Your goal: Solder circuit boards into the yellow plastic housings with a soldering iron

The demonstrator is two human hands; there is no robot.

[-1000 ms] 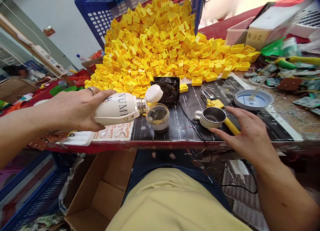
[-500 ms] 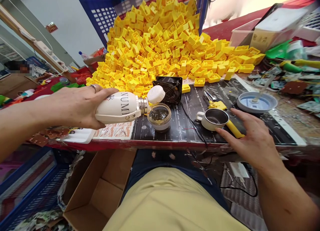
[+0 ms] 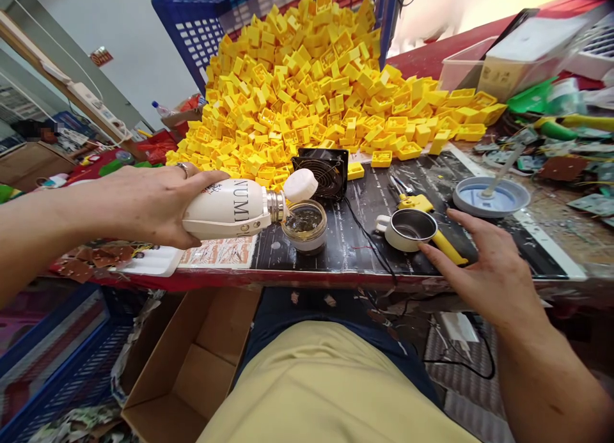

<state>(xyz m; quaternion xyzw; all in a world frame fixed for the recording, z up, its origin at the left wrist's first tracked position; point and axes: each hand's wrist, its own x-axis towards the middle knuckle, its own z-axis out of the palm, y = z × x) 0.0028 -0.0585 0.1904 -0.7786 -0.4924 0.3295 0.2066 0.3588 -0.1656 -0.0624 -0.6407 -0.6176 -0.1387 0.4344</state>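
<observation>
Yellow plastic blocks (image 3: 297, 104) spill from a tipped blue crate (image 3: 180, 31) across the back of a cluttered bench, with a pale wall (image 3: 134, 21) behind on the left. On the black mat (image 3: 345, 254) in front of the pile, a small black fan (image 3: 330, 174) stands just behind an open glass jar (image 3: 307, 235). The left hand (image 3: 144, 203) is wrapped around a white bottle (image 3: 223, 213), tipped nearly level with its metal mouth at the jar's rim; whether liquid is running is too fine to tell. A round white cap (image 3: 300, 185) sits beside that mouth, above the jar. The right hand (image 3: 494, 264) has thumb and fingers spread, its thumb tip at the side of a steel-lined cup (image 3: 410, 232), though contact is unclear. Next to the cup lies a yellow-handled tool (image 3: 448, 248), and a bluish lid (image 3: 508, 206) rests beyond the fingers.
</observation>
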